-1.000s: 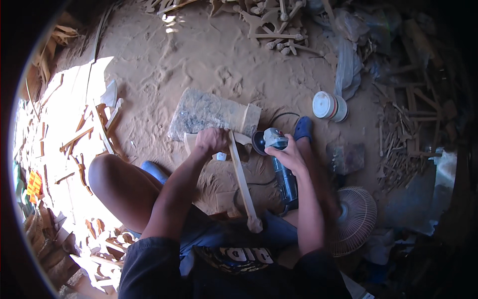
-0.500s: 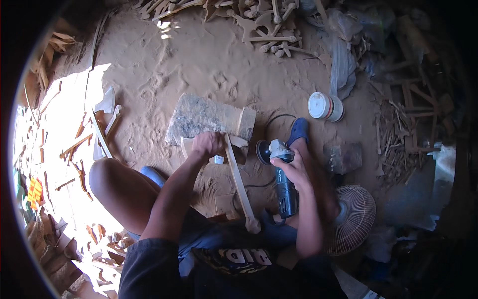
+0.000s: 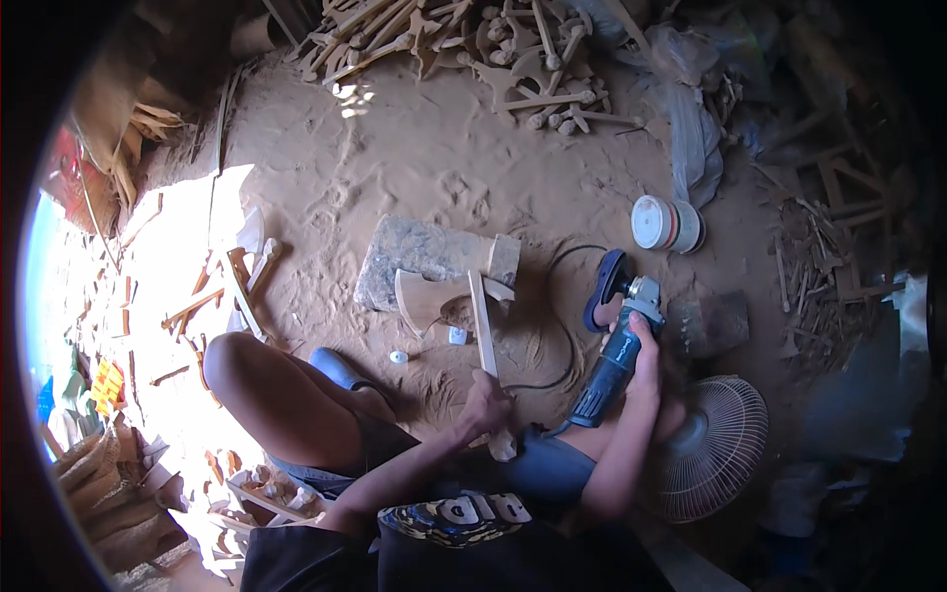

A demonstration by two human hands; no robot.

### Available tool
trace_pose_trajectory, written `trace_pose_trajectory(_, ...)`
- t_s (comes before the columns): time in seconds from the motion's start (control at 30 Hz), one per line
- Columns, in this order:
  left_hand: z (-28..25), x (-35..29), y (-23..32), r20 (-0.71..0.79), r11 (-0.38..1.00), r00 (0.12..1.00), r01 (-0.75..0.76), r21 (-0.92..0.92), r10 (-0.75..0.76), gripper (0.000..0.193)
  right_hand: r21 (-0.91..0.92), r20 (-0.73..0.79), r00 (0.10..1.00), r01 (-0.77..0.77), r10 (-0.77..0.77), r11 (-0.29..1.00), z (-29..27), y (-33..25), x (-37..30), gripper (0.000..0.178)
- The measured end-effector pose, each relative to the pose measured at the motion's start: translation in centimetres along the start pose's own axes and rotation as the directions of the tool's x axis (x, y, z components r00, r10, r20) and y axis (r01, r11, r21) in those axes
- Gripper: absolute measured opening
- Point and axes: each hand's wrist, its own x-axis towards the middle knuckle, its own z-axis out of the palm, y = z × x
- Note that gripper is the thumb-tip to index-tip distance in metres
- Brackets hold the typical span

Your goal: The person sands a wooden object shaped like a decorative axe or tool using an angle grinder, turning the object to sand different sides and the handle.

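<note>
My left hand (image 3: 486, 403) is closed around the lower handle of a pale wooden axe (image 3: 482, 331), just above its knobbed end. The axe's broad curved head (image 3: 422, 299) lies at the near edge of a worn, stained block (image 3: 400, 252). To the right, my right hand (image 3: 644, 367) grips the body of a blue-green angle grinder (image 3: 604, 383). The grinder's metal head points away from me, close to my right foot. Its disc is hard to make out against the blue clog (image 3: 604, 291).
Sandy ground holds a small white container (image 3: 458, 336), a round white cap (image 3: 399, 356) and the grinder's cord (image 3: 558, 370). A fan (image 3: 725, 449) stands right, a white tub (image 3: 668, 224) beyond. Carved wooden pieces (image 3: 538, 69) pile up far off; more lie left in bright sunlight.
My left hand has moved from the axe's head end down its handle toward me, uncovering the head. The grinder has shifted right and tilted. The whole view has shifted slightly.
</note>
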Motion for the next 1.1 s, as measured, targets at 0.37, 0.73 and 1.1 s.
trace_pose_trajectory(0.37,-23.5,4.4,5.5,-0.328,0.507,0.888,0.131,0.852,0.322,0.018,-0.038,0.071,0.991,0.114,-0.111,0.993,-1.2,1.4,1.4,0.046)
trace_pose_trajectory(0.73,-22.4,14.2,4.9,-0.368,0.556,0.828,0.083,0.827,0.424,0.050,-0.460,0.211,0.865,0.499,-0.455,0.735,4.8,2.8,0.5,0.082)
trace_pose_trajectory(1.1,-19.8,17.2,2.8,-0.537,0.699,0.646,0.007,0.715,0.543,0.089,-0.851,0.482,0.860,0.505,-0.169,0.142,8.0,8.7,2.1,0.097)
